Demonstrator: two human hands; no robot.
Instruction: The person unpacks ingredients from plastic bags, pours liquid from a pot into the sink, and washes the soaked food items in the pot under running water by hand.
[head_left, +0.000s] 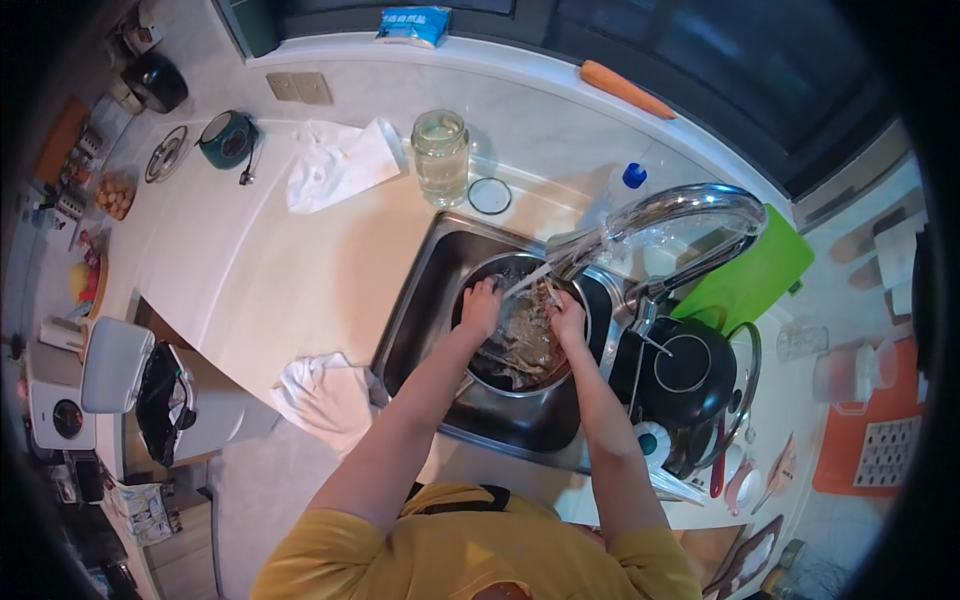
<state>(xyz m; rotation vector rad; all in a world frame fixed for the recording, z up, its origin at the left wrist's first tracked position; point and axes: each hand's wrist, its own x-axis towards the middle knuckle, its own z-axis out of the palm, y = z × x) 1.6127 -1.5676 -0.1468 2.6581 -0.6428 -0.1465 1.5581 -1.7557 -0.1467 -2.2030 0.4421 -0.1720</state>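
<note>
The wet food [527,345] is lying bodyward of the fingers inside the metal bowl [522,394], nearer the right hand [568,320] than the left hand [481,308] (long axis indistinct; finger closure not discernible on either).

A home kitchen: a metal sink [405,340] with a tall faucet [700,200] beside the counter's [300,260] edge, and a green cutting board [765,270].

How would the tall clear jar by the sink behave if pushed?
The jar looks like glass, so probably rigid and breakable. It seems to hold pale liquid, so likely fairly heavy. It's tall, and what looks like its lid lies beside it, so a push near the top might tip or spill it.
</note>
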